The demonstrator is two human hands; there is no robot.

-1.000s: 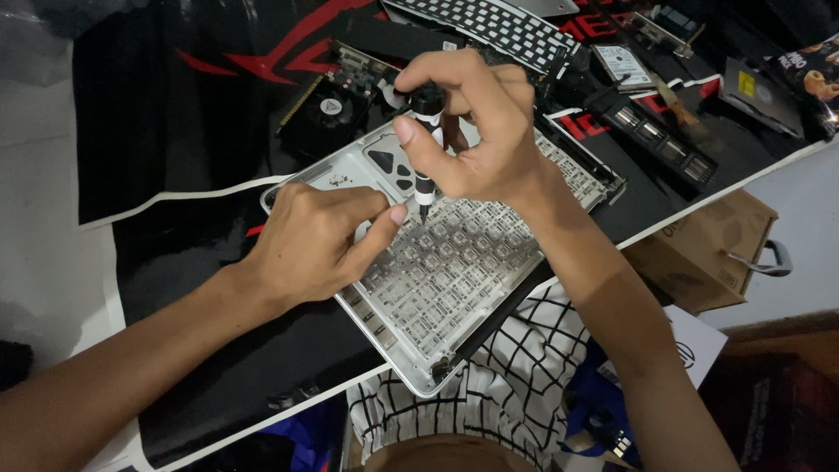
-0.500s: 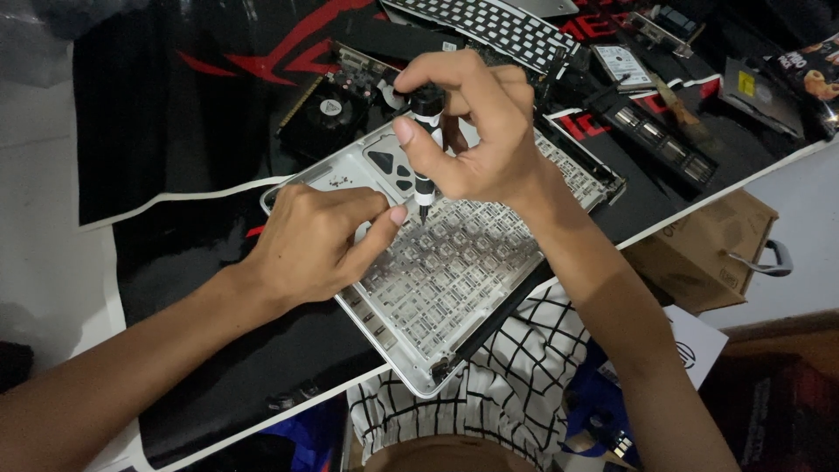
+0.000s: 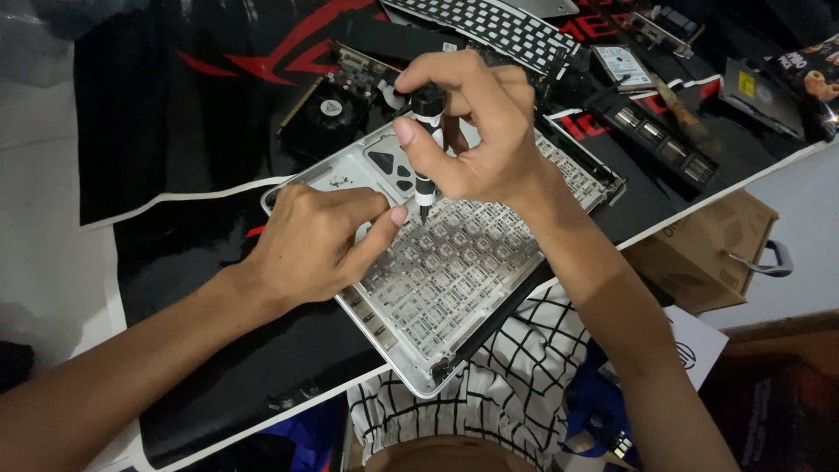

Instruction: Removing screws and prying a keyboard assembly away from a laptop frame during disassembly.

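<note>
Head view: the right hand (image 3: 476,140) grips a small black-and-silver screwdriver (image 3: 425,149) upright, its tip touching the silver laptop keyboard frame (image 3: 454,288) that lies tilted on the black mat (image 3: 175,105) covering the surface. The left hand (image 3: 319,240) presses flat on the frame, holding nothing, its thumb just beside the tip.

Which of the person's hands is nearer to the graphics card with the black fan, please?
Right. The right hand, gripping the screwdriver, is just beside the graphics card; the left hand rests lower on the keyboard frame.
</note>
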